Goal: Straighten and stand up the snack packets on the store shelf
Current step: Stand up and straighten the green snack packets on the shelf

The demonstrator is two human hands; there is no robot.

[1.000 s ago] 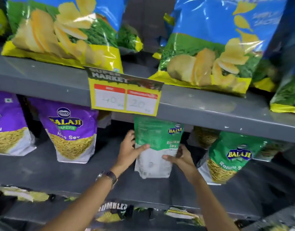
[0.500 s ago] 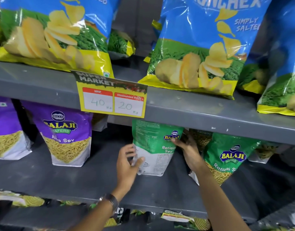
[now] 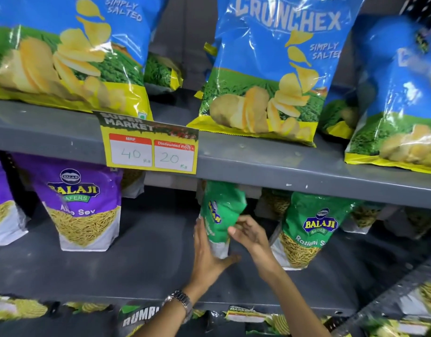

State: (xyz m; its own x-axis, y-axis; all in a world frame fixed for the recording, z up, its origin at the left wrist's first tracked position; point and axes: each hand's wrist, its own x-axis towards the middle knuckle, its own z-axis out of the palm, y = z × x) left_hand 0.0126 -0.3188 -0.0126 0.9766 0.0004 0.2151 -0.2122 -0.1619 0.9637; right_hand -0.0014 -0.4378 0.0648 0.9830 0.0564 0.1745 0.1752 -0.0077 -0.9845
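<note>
A green Ratlami Sev packet (image 3: 220, 210) stands on the middle grey shelf (image 3: 141, 261), turned edge-on towards me. My left hand (image 3: 208, 254) cups its lower left side and base. My right hand (image 3: 249, 233) presses its right side with fingers spread. A second green Ratlami Sev packet (image 3: 309, 229) stands upright just to the right. A purple Aloo Sev packet (image 3: 82, 205) stands upright at the left, with another purple packet (image 3: 2, 210) at the far left edge.
Large blue Crunchex chip bags (image 3: 270, 69) line the upper shelf (image 3: 307, 166). A yellow price tag (image 3: 150, 149) hangs from its front edge. More packets (image 3: 141, 317) lie on the shelf below. Sev packets sit further back behind the green ones.
The green packet has been rotated from showing its back panel to standing edge-on. My left hand slid under its base and my right hand came down from its top to its side.
</note>
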